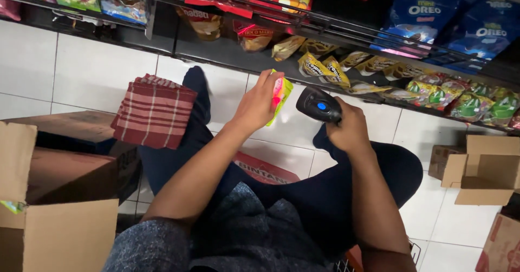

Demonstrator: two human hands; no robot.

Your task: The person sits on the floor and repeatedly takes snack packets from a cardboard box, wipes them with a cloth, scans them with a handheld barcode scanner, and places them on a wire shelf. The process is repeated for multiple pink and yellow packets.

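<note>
My left hand (259, 103) holds a small yellow-green and pink snack packet (281, 92) upright in front of me. My right hand (346, 128) grips a black handheld scanner (318, 105) with a blue button on top. The scanner's head points at the packet from the right, a few centimetres away. Both hands hover above my dark trousers, in front of the lowest shelf of snack packets (374, 66).
A folded red checked cloth (154, 111) lies on a brown box at the left. An open cardboard box (59, 218) stands at the lower left. More open cartons (482, 169) sit on the white tiled floor at the right. Wire shelves with snack bags fill the top.
</note>
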